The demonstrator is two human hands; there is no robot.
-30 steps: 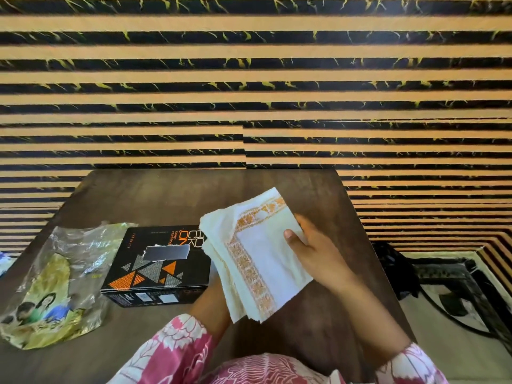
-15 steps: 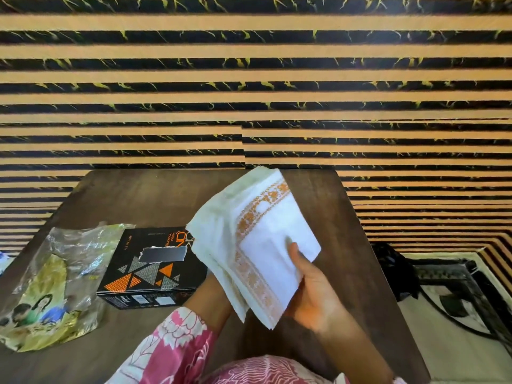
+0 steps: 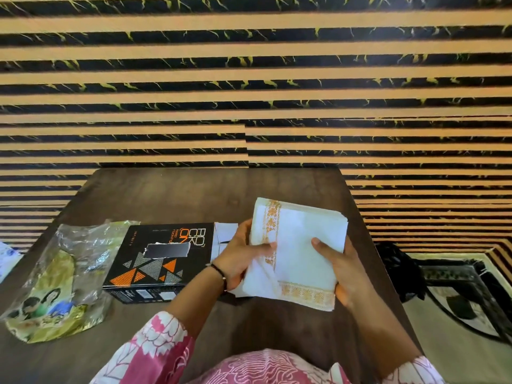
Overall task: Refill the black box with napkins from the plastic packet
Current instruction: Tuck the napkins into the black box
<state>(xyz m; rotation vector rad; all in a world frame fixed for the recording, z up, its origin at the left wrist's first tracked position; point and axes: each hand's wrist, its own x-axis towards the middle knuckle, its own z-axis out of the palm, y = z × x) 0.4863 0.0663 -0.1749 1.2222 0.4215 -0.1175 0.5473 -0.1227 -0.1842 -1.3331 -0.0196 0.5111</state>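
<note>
A stack of white napkins (image 3: 300,253) with orange patterned borders is held flat above the table, just right of the black box (image 3: 158,261). My left hand (image 3: 239,257) grips the stack's left edge, thumb on top. My right hand (image 3: 345,268) grips its right side, thumb on top and fingers beneath. The black box lies on the table with orange and grey triangles and a torn slot in its top; its right end flap (image 3: 225,236) stands open. The crumpled plastic packet (image 3: 59,281) lies to the left of the box.
The dark wooden table (image 3: 194,195) stands against a striped black and tan wall. A dark metal stand (image 3: 454,289) sits on the floor off the table's right edge. Something white and blue (image 3: 7,259) shows at the left frame edge.
The napkin stack has turned from tilted upright to lying flat and moved right. My left hand has come into view on its left edge; my right hand shifted to the right side.
</note>
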